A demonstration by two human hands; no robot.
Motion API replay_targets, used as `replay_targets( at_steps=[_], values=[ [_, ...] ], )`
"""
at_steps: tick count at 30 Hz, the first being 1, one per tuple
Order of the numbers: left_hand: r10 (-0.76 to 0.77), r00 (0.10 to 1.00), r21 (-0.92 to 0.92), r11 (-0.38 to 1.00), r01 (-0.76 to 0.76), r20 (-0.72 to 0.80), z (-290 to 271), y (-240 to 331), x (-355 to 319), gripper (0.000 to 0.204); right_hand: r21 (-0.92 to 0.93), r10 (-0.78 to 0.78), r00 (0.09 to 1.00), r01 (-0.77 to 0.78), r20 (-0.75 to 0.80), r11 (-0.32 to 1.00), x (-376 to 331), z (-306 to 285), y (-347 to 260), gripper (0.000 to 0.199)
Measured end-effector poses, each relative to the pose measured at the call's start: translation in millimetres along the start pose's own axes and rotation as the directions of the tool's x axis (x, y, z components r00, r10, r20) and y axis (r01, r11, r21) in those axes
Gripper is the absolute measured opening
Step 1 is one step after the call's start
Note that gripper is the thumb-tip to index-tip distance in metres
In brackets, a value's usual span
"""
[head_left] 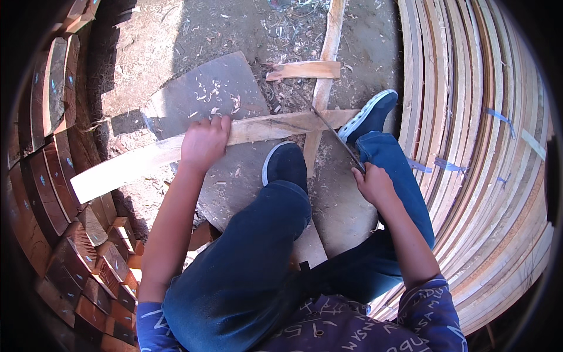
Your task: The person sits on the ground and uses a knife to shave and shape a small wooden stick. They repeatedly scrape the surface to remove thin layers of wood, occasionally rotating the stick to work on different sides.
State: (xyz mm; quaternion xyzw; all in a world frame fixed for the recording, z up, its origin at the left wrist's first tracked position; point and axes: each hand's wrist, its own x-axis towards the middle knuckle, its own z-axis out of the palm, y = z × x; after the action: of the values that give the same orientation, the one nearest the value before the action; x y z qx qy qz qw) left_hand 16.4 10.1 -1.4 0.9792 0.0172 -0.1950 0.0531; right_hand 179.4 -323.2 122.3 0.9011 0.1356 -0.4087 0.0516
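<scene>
My left hand (206, 141) is closed round a long, pale wooden plank (267, 127) that slants across in front of me. The plank's right end meets my right shoe (370, 114); my left shoe (285, 164) stands just on its near side. In my right hand (375, 183) is a long, thin, dark-bladed tool (337, 136), seen nearly edge-on, so its exact kind is unclear. Its blade passes over the plank near the right end, pointing away and to the left. Beneath the plank runs a narrow wooden strip (324, 91), lying lengthwise away from me.
A short wooden piece (305, 70) lies across the strip farther off. Under the plank is a flat grey sheet (217, 82) scattered with shavings. Stacked wood blocks (58, 170) rise at left. Long boards (457, 105), some tied with blue bands, fill the right side.
</scene>
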Motion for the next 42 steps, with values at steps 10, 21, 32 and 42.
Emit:
replay_targets(
  at_steps=[10, 21, 32, 42],
  values=[
    [0.026, 0.998, 0.033, 0.999, -0.024, -0.051, 0.8, -0.3, -3.3, 0.011, 0.112, -0.140, 0.983, 0.153, -0.116, 0.982, -10.3, -39.8, -51.4, 0.035],
    [0.002, 0.999, 0.023, 1.000, -0.001, -0.042, 1.2, -0.8, -5.6, 0.019, 0.099, -0.005, 0.999, 0.009, -0.036, 0.995, -5.1, -50.1, -40.6, 0.040],
    [-0.023, 0.999, 0.024, 0.999, 0.022, 0.036, 3.2, -0.8, -2.0, 0.032, 0.033, 0.051, 0.997, -0.053, 0.053, 0.998, -19.6, -51.0, -26.4, 0.039],
    [0.038, 0.998, 0.035, 0.999, -0.037, -0.040, 5.7, 4.4, 1.0, 0.022, 0.047, 0.090, 0.996, -0.089, -0.017, 0.995, -20.7, 34.4, 33.3, 0.038]
  ],
)
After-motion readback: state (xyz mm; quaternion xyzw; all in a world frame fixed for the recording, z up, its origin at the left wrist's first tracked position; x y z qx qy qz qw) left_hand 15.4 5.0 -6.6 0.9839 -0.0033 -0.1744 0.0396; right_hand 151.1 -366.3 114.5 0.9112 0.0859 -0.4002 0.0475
